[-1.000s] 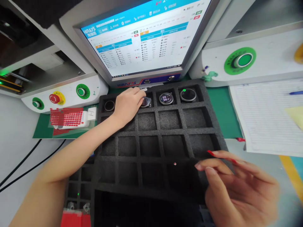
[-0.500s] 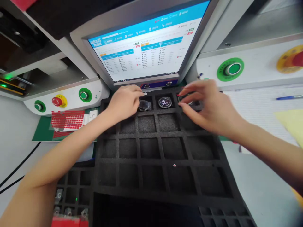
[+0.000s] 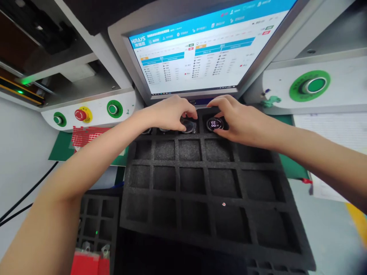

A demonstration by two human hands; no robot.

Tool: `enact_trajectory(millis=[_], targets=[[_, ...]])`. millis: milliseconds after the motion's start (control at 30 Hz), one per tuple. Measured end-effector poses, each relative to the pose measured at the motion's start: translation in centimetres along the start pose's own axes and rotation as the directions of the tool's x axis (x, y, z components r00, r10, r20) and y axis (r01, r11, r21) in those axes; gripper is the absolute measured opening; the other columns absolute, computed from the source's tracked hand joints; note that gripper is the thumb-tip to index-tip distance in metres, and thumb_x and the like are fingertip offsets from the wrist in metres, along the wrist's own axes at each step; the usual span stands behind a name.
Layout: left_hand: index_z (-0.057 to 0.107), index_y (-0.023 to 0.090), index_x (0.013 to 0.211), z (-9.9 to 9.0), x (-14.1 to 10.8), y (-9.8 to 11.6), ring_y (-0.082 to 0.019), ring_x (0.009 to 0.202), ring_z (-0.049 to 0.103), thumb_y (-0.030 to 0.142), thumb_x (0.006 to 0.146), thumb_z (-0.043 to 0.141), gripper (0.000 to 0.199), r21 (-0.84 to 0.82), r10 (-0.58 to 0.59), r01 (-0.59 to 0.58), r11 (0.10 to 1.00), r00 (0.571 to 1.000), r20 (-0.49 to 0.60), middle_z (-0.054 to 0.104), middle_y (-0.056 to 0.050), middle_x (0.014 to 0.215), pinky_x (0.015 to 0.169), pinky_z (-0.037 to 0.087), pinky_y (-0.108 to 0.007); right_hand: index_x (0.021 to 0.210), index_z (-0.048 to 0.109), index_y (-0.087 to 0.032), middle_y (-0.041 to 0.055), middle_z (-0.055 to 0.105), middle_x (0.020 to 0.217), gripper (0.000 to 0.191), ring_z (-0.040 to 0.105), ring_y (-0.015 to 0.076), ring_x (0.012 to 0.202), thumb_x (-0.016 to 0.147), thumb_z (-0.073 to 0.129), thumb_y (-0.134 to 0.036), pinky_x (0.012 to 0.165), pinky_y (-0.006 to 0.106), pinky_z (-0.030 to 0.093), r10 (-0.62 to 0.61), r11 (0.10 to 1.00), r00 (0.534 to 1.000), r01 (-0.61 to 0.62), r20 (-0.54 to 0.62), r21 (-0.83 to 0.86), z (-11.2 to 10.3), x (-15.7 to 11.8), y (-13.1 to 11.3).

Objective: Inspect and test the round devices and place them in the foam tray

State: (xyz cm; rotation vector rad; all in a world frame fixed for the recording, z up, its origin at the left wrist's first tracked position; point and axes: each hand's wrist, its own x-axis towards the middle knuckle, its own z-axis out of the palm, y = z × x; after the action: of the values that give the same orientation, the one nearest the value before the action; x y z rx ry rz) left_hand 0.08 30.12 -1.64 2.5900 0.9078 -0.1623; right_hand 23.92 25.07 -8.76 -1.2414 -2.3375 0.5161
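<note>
A black foam tray (image 3: 192, 164) with square pockets lies in front of me, and round watch heads sit in its far row. My left hand (image 3: 172, 113) bends over that row, thumb and fingertips closed at the edge of a dark watch head (image 3: 189, 126) in clear film. To its right, a watch head with a lit screen (image 3: 214, 124) shows digits upside down. Around its right side curl the thumb and fingers of my right hand (image 3: 239, 119), with the thumb at its lower edge. Other watch heads (image 3: 164, 130) show partly beneath my left wrist.
Behind the tray stands a monitor (image 3: 200, 53). White machine panels carry a red emergency button (image 3: 80, 114) and a green button (image 3: 315, 84). A smaller foam tray (image 3: 99, 217) and a red block (image 3: 88, 263) lie lower left. Lined paper (image 3: 335, 141) lies right.
My right hand has moved from the watch head at the far right of the row to the lit one. My left hand stays by the dark watch head. The view has shifted.
</note>
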Motion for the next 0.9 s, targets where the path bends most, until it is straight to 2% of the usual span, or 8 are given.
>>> enact_trajectory(millis=[133, 267, 367, 467, 633, 733, 833, 900], targets=[[0.073, 0.021, 0.12, 1.0, 0.2, 0.6, -0.023, 0.097, 0.071, 0.017, 0.076, 0.073, 0.045, 0.115, -0.036, 0.032, 0.993, 0.999, 0.036, 0.076, -0.005, 0.108, 0.086, 0.053, -0.035, 0.135, 0.041, -0.015, 0.0209, 0.05, 0.137, 0.059, 0.069, 0.0315, 0.085, 0.081, 0.065, -0.024, 0.067, 0.045, 0.057, 0.063, 0.975, 0.996, -0.048, 0.063, -0.218, -0.4, 0.1, -1.6], [0.072, 0.017, 0.121, 1.2, 0.3, 1.2, -0.027, 0.097, 0.071, 0.02, 0.077, 0.073, 0.044, 0.163, -0.109, 0.102, 0.981, 0.993, 0.035, 0.076, -0.008, 0.104, 0.083, 0.054, -0.036, 0.138, 0.038, -0.012, 0.0238, 0.049, 0.139, 0.067, 0.069, 0.0357, 0.087, 0.081, 0.068, -0.027, 0.072, 0.051, 0.059, 0.137, 0.952, 0.988, -0.111, 0.072, -0.285, -0.6, 0.2, -2.5], [0.074, 0.015, 0.11, 1.6, 0.5, 1.8, -0.029, 0.093, 0.071, 0.024, 0.076, 0.073, 0.036, 0.19, -0.193, 0.193, 0.963, 0.981, -0.016, 0.075, -0.008, 0.094, 0.083, 0.055, -0.039, 0.137, 0.038, -0.014, 0.023, 0.048, 0.141, 0.058, 0.069, 0.0361, 0.094, 0.085, 0.06, -0.023, 0.079, 0.053, 0.06, 0.076, 0.979, 0.987, -0.047, 0.144, -0.198, -1.2, 0.1, -1.7], [0.074, 0.013, 0.103, 2.6, 1.0, 2.6, -0.03, 0.09, 0.07, 0.033, 0.075, 0.075, 0.034, 0.159, -0.335, 0.35, 0.923, 0.936, -0.11, 0.073, -0.01, 0.092, 0.082, 0.056, -0.041, 0.134, 0.039, -0.02, 0.0182, 0.049, 0.14, 0.056, 0.069, 0.0337, 0.104, 0.081, 0.056, -0.016, 0.085, 0.049, 0.061, -0.014, 0.999, 0.98, 0.023, 0.196, -0.045, -1.8, -0.1, 0.0], [0.072, 0.012, 0.099, 2.8, 1.7, 3.3, -0.034, 0.095, 0.069, 0.046, 0.078, 0.074, 0.04, 0.172, -0.444, 0.468, 0.867, 0.882, -0.161, 0.071, -0.012, 0.089, 0.085, 0.055, -0.045, 0.14, 0.037, -0.023, 0.0169, 0.046, 0.144, 0.065, 0.069, 0.0324, 0.101, 0.08, 0.062, -0.018, 0.086, 0.049, 0.061, -0.005, 1.0, 0.974, 0.008, 0.227, -0.014, -2.3, 0.2, 1.2], [0.072, 0.013, 0.097, 1.4, 1.3, 2.4, -0.033, 0.099, 0.068, 0.046, 0.077, 0.076, 0.039, 0.19, -0.353, 0.381, 0.905, 0.921, -0.165, 0.071, -0.011, 0.097, 0.086, 0.054, -0.043, 0.146, 0.035, -0.021, 0.0192, 0.044, 0.146, 0.072, 0.07, 0.0312, 0.091, 0.081, 0.066, -0.022, 0.08, 0.05, 0.06, -0.038, 0.994, 0.975, 0.059, 0.22, -0.091, -2.2, 0.4, 0.9], [0.073, 0.017, 0.103, 0.2, 0.6, 1.0, -0.027, 0.104, 0.067, 0.028, 0.076, 0.075, 0.028, 0.147, -0.075, 0.088, 0.985, 0.993, -0.095, 0.071, -0.007, 0.111, 0.088, 0.052, -0.037, 0.15, 0.034, -0.02, 0.0193, 0.046, 0.146, 0.078, 0.069, 0.0332, 0.097, 0.08, 0.067, -0.019, 0.085, 0.051, 0.057, -0.137, 0.979, 0.973, 0.162, 0.188, -0.127, -2.1, 0.7, 0.8], [0.073, 0.02, 0.108, 0.0, 0.3, 0.2, -0.024, 0.109, 0.067, 0.017, 0.075, 0.071, 0.032, 0.093, 0.055, -0.053, 0.994, 0.998, -0.015, 0.072, -0.004, 0.117, 0.092, 0.051, -0.035, 0.152, 0.034, -0.021, 0.017, 0.048, 0.146, 0.082, 0.068, 0.0339, 0.105, 0.077, 0.067, -0.014, 0.088, 0.048, 0.057, -0.181, 0.978, 0.964, 0.198, 0.193, -0.072, -2.0, 0.8, 0.9]])
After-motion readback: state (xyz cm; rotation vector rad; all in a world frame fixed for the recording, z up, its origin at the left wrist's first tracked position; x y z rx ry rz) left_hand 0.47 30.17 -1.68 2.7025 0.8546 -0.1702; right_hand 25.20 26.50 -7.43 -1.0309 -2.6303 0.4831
